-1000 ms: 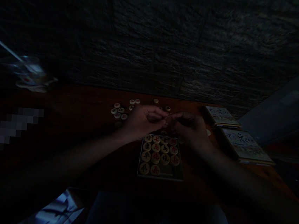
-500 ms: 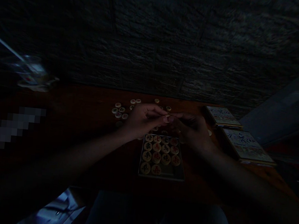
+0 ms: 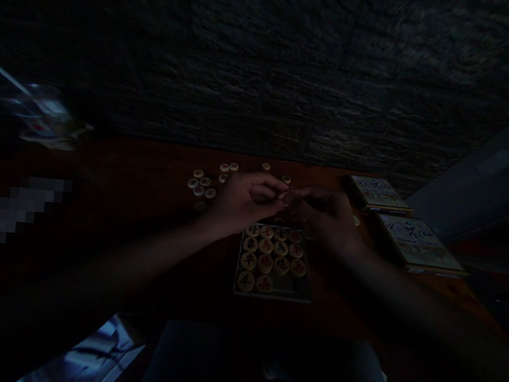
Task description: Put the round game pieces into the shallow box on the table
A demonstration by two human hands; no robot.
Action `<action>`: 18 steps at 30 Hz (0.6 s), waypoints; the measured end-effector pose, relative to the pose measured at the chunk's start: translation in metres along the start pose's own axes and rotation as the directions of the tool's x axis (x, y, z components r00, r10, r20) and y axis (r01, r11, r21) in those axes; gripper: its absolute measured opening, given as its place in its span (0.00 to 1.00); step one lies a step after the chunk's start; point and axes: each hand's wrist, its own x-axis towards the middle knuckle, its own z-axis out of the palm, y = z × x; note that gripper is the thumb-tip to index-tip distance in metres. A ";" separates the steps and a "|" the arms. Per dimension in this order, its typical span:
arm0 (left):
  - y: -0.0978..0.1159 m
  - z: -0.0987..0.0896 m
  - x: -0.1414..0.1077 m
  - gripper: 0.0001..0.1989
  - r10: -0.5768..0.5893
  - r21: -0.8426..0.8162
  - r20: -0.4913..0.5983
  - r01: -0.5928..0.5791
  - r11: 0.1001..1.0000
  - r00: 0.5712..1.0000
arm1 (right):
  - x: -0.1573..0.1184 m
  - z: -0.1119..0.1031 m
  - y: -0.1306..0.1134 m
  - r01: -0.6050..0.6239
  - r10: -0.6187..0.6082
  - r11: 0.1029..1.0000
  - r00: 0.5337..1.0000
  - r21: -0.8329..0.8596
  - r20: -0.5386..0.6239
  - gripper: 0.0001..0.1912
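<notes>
Both hands meet above the far edge of a shallow box [image 3: 289, 294] that holds rows of round xiangqi pieces [image 3: 264, 263] with red and black characters. My left hand [image 3: 242, 202] pinches a small pale xiangqi piece [image 3: 283, 197] between thumb and fingertips. Closed at the same spot, my right hand [image 3: 327, 213] has its fingertips against that piece, mostly covering it. The character on it cannot be read in the dark. Loose xiangqi pieces [image 3: 205, 182] lie on the table beyond my left hand, and a few more are partly hidden behind the hands.
Two flat printed boxes [image 3: 418, 240] lie at the right of the dark wooden table [image 3: 148, 175]. A clear plastic cup [image 3: 48, 114] with a straw stands at the back left. A rough stone wall [image 3: 264, 90] rises behind the table.
The whole view has shifted slightly, so the table things sit a little higher and further left. My fingers have shifted around the piece, which shows less now. The box of pieces looks the same.
</notes>
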 end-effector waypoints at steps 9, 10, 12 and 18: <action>-0.003 0.002 -0.002 0.11 0.167 0.023 0.097 -0.170 0.985 0.981 | -0.002 0.004 0.000 0.003 -0.004 0.999 1.000 -0.050 -0.013 0.19; -0.004 0.002 -0.002 0.11 0.162 0.016 0.090 -0.164 0.986 0.983 | -0.002 0.003 0.000 -0.008 0.007 0.999 1.000 -0.045 -0.013 0.20; -0.004 0.002 -0.001 0.11 0.139 -0.002 0.072 -0.139 0.990 0.988 | -0.002 0.003 -0.001 -0.021 0.021 0.999 1.000 -0.036 -0.008 0.20; 0.000 0.000 0.000 0.11 0.051 -0.105 0.045 -0.046 0.993 0.998 | -0.001 0.003 -0.004 0.009 -0.009 0.999 1.000 -0.046 0.005 0.20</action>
